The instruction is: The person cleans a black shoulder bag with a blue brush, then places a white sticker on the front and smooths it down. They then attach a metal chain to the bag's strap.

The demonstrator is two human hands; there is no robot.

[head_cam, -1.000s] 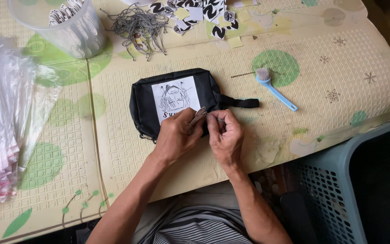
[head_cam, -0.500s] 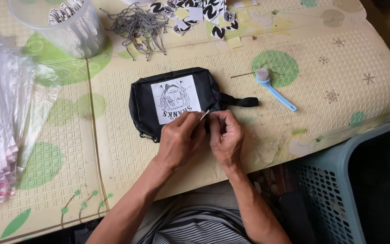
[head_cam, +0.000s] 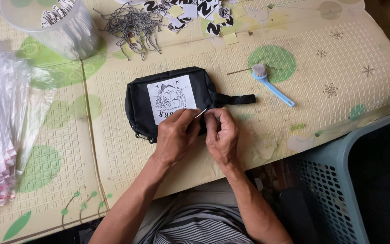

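Resting on the near edge of a small black fabric pouch with a white printed picture label (head_cam: 173, 97), the left hand (head_cam: 175, 138) has its fingers curled together, pinching a thin pale strand or pin (head_cam: 200, 113) that sticks out toward the other hand. The right hand (head_cam: 222, 135) sits just right of it at the pouch's lower right corner, fingers bunched and closed on something too small to make out. The two hands almost touch. The pouch lies flat on a cream foam mat with green dots (head_cam: 294, 122), its black strap (head_cam: 235, 99) pointing right. Right of the pouch lies a light blue plastic brush (head_cam: 271, 86). Beyond the pouch sit a tangle of grey cords (head_cam: 132, 27) and loose black-and-white paper tags (head_cam: 195, 11). Up and left of the pouch stands a clear plastic tub (head_cam: 59, 27); far left, a stack of clear plastic bags (head_cam: 1, 126). Below right of the pouch stands a grey-blue plastic basket (head_cam: 339, 180).
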